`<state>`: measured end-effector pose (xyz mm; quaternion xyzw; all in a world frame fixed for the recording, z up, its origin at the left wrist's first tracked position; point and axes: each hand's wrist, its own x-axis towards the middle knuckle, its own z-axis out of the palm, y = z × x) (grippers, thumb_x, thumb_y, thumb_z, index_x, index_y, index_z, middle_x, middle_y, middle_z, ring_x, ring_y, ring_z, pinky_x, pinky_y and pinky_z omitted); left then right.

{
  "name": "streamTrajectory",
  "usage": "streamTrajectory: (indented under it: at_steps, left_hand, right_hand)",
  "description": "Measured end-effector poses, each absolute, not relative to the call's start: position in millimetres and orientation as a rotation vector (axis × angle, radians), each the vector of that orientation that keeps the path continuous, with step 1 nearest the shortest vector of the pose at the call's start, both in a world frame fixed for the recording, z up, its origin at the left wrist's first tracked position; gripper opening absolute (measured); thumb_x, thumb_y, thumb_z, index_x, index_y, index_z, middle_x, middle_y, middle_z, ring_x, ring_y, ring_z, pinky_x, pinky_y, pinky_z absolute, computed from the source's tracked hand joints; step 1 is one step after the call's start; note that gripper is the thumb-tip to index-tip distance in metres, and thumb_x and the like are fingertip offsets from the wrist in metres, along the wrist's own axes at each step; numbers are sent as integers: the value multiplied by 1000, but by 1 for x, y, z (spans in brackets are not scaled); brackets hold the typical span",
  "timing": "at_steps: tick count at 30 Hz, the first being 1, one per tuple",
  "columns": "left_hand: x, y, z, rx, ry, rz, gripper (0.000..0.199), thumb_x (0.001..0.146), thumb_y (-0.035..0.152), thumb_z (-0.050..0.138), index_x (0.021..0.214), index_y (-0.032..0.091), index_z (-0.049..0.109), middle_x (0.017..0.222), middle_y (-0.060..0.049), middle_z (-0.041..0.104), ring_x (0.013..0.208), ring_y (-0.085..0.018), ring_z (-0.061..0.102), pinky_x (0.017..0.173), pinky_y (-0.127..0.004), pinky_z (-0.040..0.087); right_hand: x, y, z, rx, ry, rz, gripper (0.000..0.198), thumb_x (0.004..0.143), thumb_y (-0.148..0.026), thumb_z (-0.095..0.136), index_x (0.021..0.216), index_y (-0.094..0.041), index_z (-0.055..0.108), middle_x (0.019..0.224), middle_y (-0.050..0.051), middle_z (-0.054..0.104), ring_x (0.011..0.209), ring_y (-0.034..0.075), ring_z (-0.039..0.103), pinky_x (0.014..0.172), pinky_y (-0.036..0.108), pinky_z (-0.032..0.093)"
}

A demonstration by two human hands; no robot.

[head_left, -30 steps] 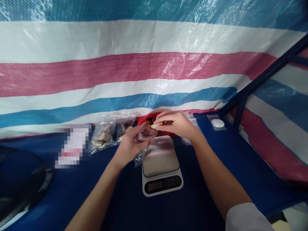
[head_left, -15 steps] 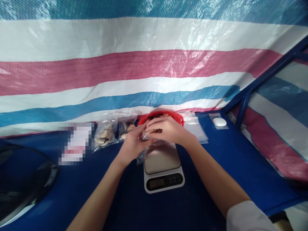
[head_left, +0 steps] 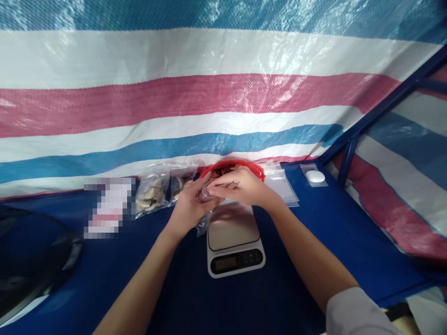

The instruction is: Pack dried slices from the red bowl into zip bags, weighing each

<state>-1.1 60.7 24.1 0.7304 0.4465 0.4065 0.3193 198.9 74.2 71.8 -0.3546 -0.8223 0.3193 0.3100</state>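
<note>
My left hand (head_left: 193,202) is closed around a clear plastic bag (head_left: 202,224), whose lower end hangs beside the scale. At the bag's mouth, the fingers of my right hand (head_left: 240,186) are bent together, and whatever they hold is hidden. Just beyond both hands is a red basket (head_left: 258,166) with dark brown dried pieces inside. Below them lies a white kitchen scale (head_left: 233,228) with a bare metal plate; its display looks dark.
Two clear bags of pale dried slices, one bag (head_left: 152,194) and another bag (head_left: 178,184), stand left of the basket. Flat clear bags (head_left: 282,186) lie to its right, near a white oval object (head_left: 314,176). A black round object (head_left: 31,265) occupies the left edge. Striped sheeting (head_left: 174,97) rises behind.
The brown-and-pale piece that showed in my right fingers is out of sight. My right fingers have drawn together at the bag's mouth. The view has shifted slightly.
</note>
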Motion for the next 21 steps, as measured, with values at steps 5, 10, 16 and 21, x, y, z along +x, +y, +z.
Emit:
streamTrajectory:
  at_steps: [5,10,16,21]
  left_hand:
    - [3,59,26,1985,1155,1074,61,77,33,77,136,21,63,122,-10,72,112,-31,66,100,-44,52]
    - [6,56,29,2022,1177,1085,66,75,40,80,136,21,63,126,-10,70,114,-32,66,103,-45,50]
    - [1,49,39,1763,1200,1063,75,76,52,79,139,17,61,134,-14,67,120,-33,63,104,-45,49]
    - [-4,49,44,1578,1151,1016,57,89,61,61,120,14,74,110,-11,76,103,-28,67,91,-37,53]
  right_hand:
    - [200,74,73,-1005,-2264,786,12,88,-30,69,90,-26,80,84,-3,78,76,15,69,75,24,53]
    - [209,74,75,-935,-2249,782,14,87,-22,66,89,-22,80,81,-1,77,72,14,67,70,25,51]
    - [221,68,78,-819,-2148,718,17,92,-29,65,92,-20,80,84,1,76,72,14,66,68,25,51]
    - [223,65,75,-729,-2070,702,17,92,-32,68,91,-20,80,85,2,77,74,16,69,69,27,54]
